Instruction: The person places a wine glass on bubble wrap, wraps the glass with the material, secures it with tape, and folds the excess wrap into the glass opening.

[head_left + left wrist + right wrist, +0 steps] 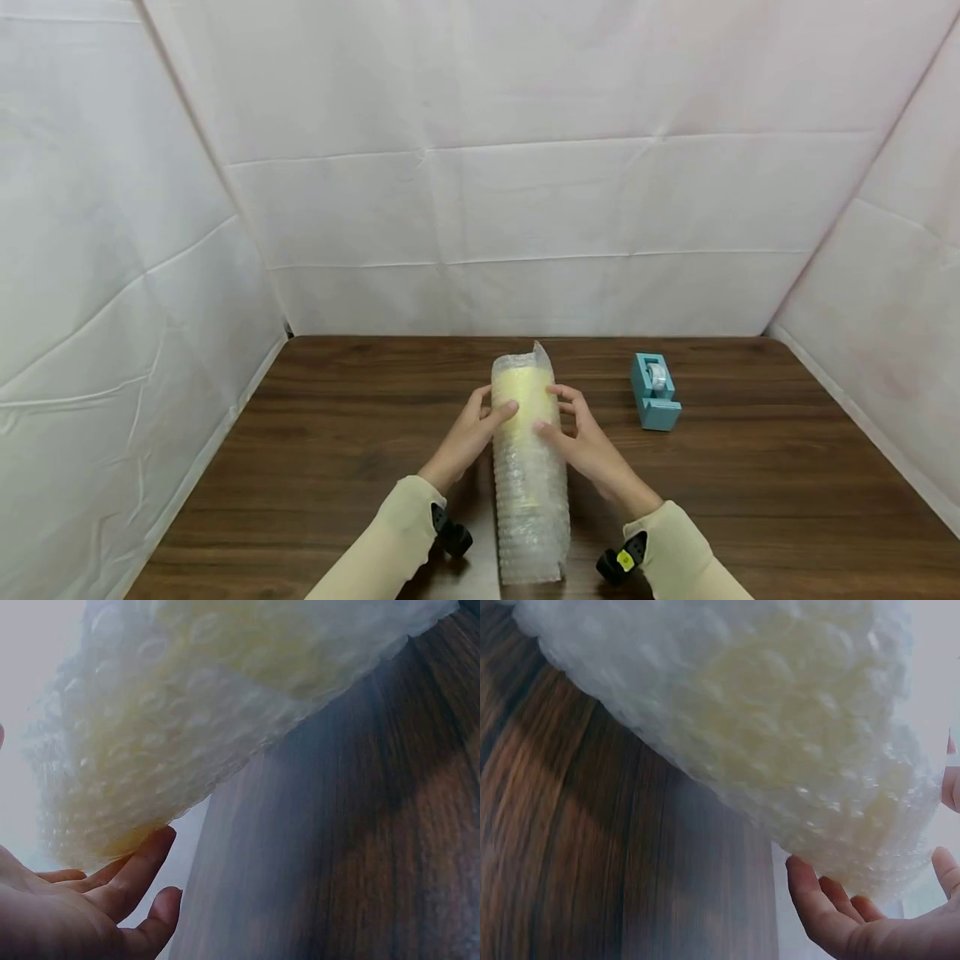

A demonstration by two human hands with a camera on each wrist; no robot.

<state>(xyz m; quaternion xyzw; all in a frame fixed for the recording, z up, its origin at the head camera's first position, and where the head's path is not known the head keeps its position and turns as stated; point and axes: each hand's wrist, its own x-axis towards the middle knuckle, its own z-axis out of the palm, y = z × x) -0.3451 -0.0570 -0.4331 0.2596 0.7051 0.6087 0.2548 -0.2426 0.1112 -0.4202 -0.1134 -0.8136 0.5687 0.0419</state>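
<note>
A long roll of clear bubble wrap (531, 483) lies lengthwise in front of me, with a pale yellow object (521, 400) showing through its layers. My left hand (468, 437) holds the roll's left side near the far end, thumb on top and fingers against the side. On the right side my right hand (588, 454) grips it in the same way, its thumb a little lower. Both wrist views show the bubbled surface (187, 712) close up, with fingertips touching its edge. What the yellow object is stays hidden by the wrap.
A blue tape dispenser (656, 404) with a roll of clear tape stands to the right on the dark wooden table (352, 442). White cloth walls (525, 208) enclose the table at the back and both sides.
</note>
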